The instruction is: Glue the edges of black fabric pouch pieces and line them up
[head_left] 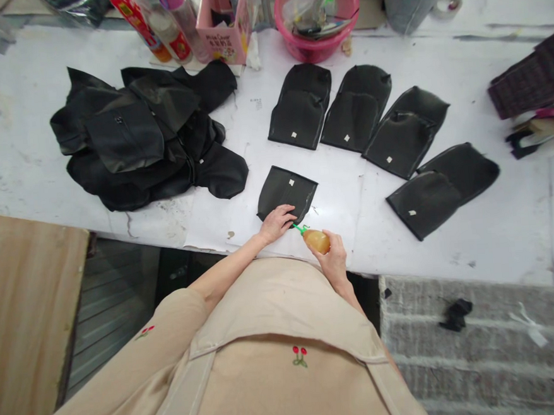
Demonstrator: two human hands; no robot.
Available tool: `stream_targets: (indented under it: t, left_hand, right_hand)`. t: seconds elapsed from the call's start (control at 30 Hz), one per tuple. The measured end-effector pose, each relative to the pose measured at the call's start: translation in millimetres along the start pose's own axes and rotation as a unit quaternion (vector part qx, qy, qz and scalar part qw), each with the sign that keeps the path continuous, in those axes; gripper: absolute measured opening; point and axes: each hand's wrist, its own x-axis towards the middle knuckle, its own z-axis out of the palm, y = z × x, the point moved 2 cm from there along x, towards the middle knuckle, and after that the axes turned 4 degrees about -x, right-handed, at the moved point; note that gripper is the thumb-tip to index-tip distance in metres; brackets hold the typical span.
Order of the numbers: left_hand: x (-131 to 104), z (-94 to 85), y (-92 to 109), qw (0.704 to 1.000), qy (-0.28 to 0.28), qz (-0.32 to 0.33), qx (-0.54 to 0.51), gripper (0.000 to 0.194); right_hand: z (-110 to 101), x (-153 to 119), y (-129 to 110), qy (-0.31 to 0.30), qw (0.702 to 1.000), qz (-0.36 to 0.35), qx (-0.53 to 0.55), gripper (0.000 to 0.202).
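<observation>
A black leather-like piece (286, 193) with a small pale tag lies near the table's front edge. My left hand (278, 223) rests on its near part, fingers stretched out and lying flat. In my right hand (333, 257) is a squeeze bottle (317, 241) of amber liquid, fingers wrapped round it. Its green nozzle (300, 228) points left at the piece's near edge, close to my left fingertips; whether it touches cannot be made out. Farther right lie several similar black pieces in a slanting row, among them one at the back (301, 108) and one nearest me (439, 190).
A heap of black pieces (125, 139) lies at the left. Along the back stand bottles (176, 25), a pink box (224, 37) and a pink basket (316, 50) of tools. A wooden board (27, 301) is at left front, a grey surface (487, 357) at right front.
</observation>
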Motion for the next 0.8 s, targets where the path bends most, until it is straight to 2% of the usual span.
stream_targets:
  t: [0.57,0.8]
  left_hand:
    - [-1.2,0.8,-10.9,0.999,-0.027,0.025,-0.007,0.024]
    - [-0.9,-1.2,-9.5,0.999,-0.023,0.037,-0.005,0.024]
  right_hand:
    - [-0.7,-0.1,1.0,-0.015,0.999,-0.034,-0.012,0.042]
    - [-6.6,-4.9,0.6,0.022,0.999,-0.028,-0.018,0.045]
